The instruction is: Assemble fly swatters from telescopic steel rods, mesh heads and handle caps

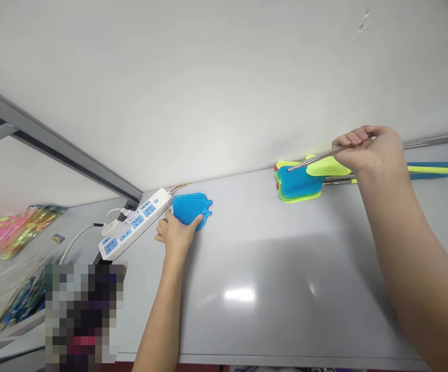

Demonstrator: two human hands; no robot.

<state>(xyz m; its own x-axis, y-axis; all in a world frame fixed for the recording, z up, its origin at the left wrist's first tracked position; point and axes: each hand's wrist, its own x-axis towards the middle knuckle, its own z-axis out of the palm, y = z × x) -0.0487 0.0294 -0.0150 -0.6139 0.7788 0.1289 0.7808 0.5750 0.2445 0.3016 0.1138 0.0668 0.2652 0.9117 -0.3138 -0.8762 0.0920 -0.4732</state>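
Observation:
Against the table by the power strip lie blue mesh fly swatter heads (189, 207), loosely stacked, with short sockets pointing right. My left hand (177, 231) grips their near edge between thumb and fingers. My right hand (371, 147) is closed around a thin metal rod (317, 158), raised and slanting, its bare end pointing left. Below that rod lies a pile of fly swatters, with a blue mesh head (299, 182) and a yellow-green one (328, 166) on top. Their blue and yellow-green handles (429, 170) stretch right, partly behind my right forearm.
A white power strip (136, 223) with plugs and cables stands at the table's left end. Beyond it are colourful plastic-wrapped packets (33, 230). A pale wall (231, 103) rises behind the table. At lower left, a patch is pixelated.

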